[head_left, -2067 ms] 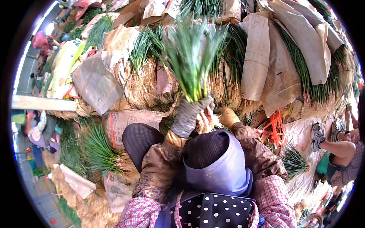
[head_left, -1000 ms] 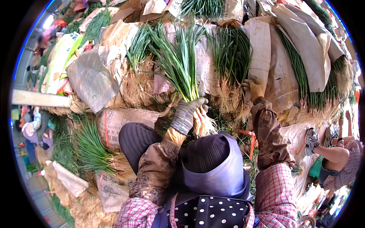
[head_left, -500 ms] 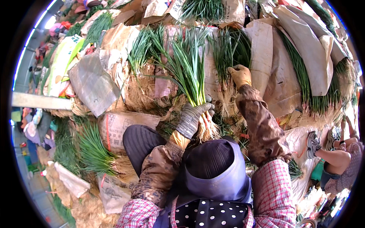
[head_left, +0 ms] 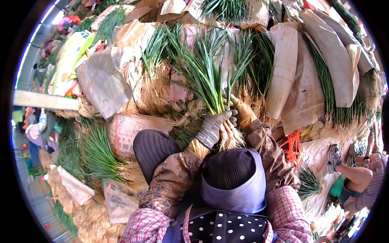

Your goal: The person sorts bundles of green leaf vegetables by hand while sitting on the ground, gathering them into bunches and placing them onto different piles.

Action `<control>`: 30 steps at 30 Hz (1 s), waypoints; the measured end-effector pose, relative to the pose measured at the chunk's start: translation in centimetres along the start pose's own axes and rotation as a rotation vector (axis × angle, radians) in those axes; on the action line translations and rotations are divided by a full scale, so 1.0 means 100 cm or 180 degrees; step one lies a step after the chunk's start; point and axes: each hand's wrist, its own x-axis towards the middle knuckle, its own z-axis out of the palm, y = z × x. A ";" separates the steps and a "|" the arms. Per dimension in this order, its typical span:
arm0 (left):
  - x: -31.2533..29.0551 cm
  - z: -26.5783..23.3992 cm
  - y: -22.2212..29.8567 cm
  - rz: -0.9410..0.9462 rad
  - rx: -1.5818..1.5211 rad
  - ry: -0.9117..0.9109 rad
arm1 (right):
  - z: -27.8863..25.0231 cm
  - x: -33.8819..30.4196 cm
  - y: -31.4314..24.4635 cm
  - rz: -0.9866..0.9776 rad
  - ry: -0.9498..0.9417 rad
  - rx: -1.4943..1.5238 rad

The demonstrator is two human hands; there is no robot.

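Note:
My left hand, in a grey glove, is closed round a bunch of scallions. Their green leaves fan out away from me, and the pale roots hang below the fist toward me. My right hand, in a tan glove, is right beside the bunch with its fingers bent. A thin scallion stalk rises from its fingertips, leaning against the bunch's right side. Just beyond that hand, more scallions lie on the heap, roots toward me.
Brown paper sheets cover the heap at right; a grey sheet lies at left. Another scallion pile rests on sacks by my left knee. Red plastic strips are right of my arm. Another person's leg is at far right.
My right hand has come back from the scallions on the heap to the bunch, bringing a thin stalk with it. My left hand keeps its grip on the bunch.

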 end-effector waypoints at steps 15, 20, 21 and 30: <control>-0.008 0.003 0.003 -0.0294 0.1369 0.0547 | -0.002 0.002 0.006 -0.1219 0.1791 -0.0941; -0.004 0.000 0.009 -0.0065 0.1470 0.0511 | -0.001 0.004 0.022 -0.1196 0.1594 -0.0936; -0.001 -0.008 0.005 -0.0010 0.1372 0.0434 | -0.001 0.003 0.025 -0.0989 0.1666 -0.1055; -0.002 -0.003 -0.004 -0.0191 0.2133 0.1553 | -0.008 0.002 0.023 -0.0857 0.1947 -0.4315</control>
